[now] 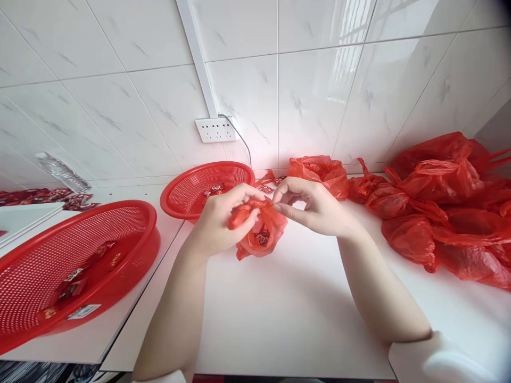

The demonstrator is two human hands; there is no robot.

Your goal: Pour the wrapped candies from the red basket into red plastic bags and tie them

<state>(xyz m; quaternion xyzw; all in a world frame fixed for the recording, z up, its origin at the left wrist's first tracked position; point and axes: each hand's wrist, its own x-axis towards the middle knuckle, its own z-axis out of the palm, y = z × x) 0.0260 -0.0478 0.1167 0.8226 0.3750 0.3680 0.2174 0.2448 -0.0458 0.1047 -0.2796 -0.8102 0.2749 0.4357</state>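
**Both hands pinched on the neck of a small red bag**

I have both hands up over the white bench [287,319], close together, each closed on the top of one small red plastic bag [261,234]. My left hand [221,221] grips the gathered neck between thumb and fingers; my right hand [315,207] pinches the same bunched plastic from the other side, index finger stretched out towards the left. The bag hangs between and just below the two hands — its bottom seems to rest on the bench, though I cannot tell for certain. Through the thin plastic I can make out small printed packets inside.

Just beyond my left hand sits a small red mesh basket [207,183] with a few packets in it. Further out to the left of that hand, on a neighbouring surface, is a larger red mesh basket [75,266], also holding a few scattered packets. Past it, far left against the wall, lies a clear plastic bottle [62,173] on its side.

To the right of my right hand a heap of red bags [439,213] spreads along the bench — well apart from the one I hold. One more filled red bag [319,170] sits just behind my right hand, near the tiled wall. A white wall socket [215,129] is above the small basket.
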